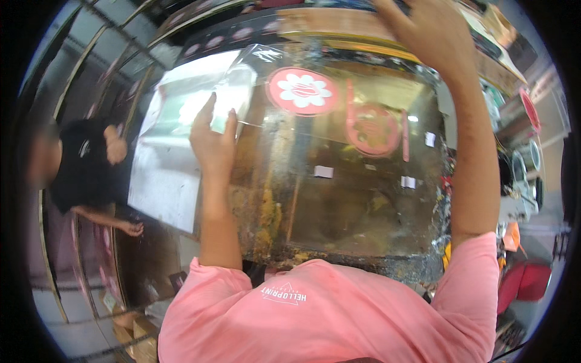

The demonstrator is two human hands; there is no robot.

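Observation:
My left hand [212,136] is open, thumb and a finger stretched apart, over the edge of a clear plastic sheet [257,60]. Glare there hides whether the fingertips touch it. On the clear plastic is a pink oval print [302,91] with a white flower shape. To its right, a round pink print [372,130] lies between pink strips on the dark glossy work surface [363,212]. My right hand [426,30] reaches to the far side, above a wooden bar [339,24]. Its thumb points left; the other fingers are largely cut off by the picture's upper edge.
White sheets [166,172] lie on the left of the table. Small white tabs [324,172] mark the work surface. Beyond the left side stands a person in a black shirt [88,157], beside racks. Cans [529,157] and a red chair [526,281] are at the right.

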